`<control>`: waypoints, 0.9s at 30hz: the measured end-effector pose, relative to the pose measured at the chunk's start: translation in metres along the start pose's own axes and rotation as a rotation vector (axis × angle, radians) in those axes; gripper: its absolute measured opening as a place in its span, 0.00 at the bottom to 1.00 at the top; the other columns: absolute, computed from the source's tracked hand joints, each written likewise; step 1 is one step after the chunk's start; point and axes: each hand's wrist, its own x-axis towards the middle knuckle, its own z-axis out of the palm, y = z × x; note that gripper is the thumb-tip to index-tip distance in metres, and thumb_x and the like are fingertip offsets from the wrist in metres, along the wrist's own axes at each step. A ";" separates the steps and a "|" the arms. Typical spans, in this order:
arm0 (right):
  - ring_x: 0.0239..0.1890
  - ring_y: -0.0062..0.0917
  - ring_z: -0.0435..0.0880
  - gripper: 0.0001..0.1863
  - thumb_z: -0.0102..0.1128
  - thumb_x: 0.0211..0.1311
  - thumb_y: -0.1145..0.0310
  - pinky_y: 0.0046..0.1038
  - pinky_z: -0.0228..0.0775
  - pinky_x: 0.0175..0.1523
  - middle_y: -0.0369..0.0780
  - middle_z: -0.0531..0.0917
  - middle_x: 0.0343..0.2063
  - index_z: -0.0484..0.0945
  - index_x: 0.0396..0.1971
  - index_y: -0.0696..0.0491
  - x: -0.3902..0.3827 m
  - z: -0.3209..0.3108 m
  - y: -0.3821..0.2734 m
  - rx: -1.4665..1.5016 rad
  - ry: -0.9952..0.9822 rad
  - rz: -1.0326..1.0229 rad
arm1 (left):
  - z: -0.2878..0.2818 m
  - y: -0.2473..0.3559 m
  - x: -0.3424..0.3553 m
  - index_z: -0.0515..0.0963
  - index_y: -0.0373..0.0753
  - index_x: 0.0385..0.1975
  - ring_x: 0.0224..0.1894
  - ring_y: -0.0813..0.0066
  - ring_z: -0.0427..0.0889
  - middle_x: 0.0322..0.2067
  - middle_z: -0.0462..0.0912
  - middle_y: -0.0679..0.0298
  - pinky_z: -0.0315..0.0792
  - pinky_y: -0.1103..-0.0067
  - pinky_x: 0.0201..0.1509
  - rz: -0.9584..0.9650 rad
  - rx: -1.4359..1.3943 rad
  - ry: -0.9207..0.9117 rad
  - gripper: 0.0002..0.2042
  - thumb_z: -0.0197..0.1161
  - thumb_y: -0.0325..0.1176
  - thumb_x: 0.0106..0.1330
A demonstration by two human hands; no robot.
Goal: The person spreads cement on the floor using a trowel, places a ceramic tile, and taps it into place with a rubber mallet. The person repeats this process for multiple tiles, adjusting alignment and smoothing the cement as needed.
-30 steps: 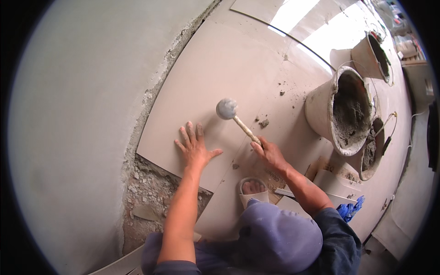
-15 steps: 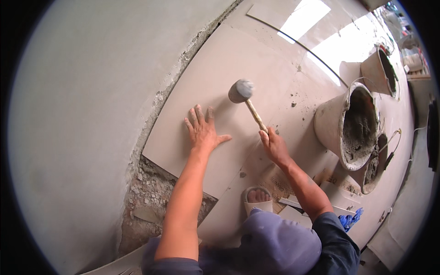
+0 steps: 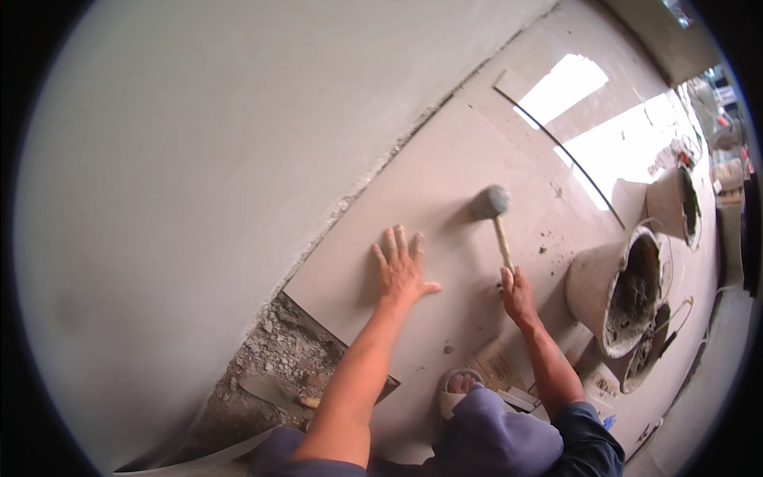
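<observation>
My left hand [image 3: 401, 270] lies with spread fingers on a large beige floor tile [image 3: 445, 159] beside the grey wall [image 3: 183, 143]. To its right, my right hand [image 3: 518, 296] grips the handle of a rubber mallet [image 3: 491, 203] with a grey head and pale handle. The head is over the tile; I cannot tell if it touches. Beyond the tile's near left edge is exposed rubble substrate [image 3: 278, 350] with a trowel [image 3: 262, 389] lying on it, partly behind my left forearm. My knee and a sandalled foot [image 3: 457, 385] are below my hands.
At right stand several mortar-stained buckets: a large one [image 3: 588, 278], one behind [image 3: 664, 203] and one partly hidden [image 3: 644, 366]. Cardboard [image 3: 493, 366] and offcuts lie by my foot. A thin dark edge [image 3: 556, 143] crosses the glossy tiles at the back; clutter fills the far right.
The view has shifted, so the scene sits lower and further right. The mallet has moved rightward relative to my left hand, which stays spread on the tile.
</observation>
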 end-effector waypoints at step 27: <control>0.24 0.49 0.76 0.24 0.45 0.73 0.50 0.45 0.65 0.31 0.52 0.75 0.19 0.68 0.34 0.60 0.014 0.017 -0.040 0.159 0.232 0.068 | -0.005 0.005 0.000 0.45 0.45 0.73 0.75 0.44 0.33 0.73 0.38 0.43 0.37 0.43 0.71 -0.021 0.002 -0.026 0.60 0.71 0.66 0.42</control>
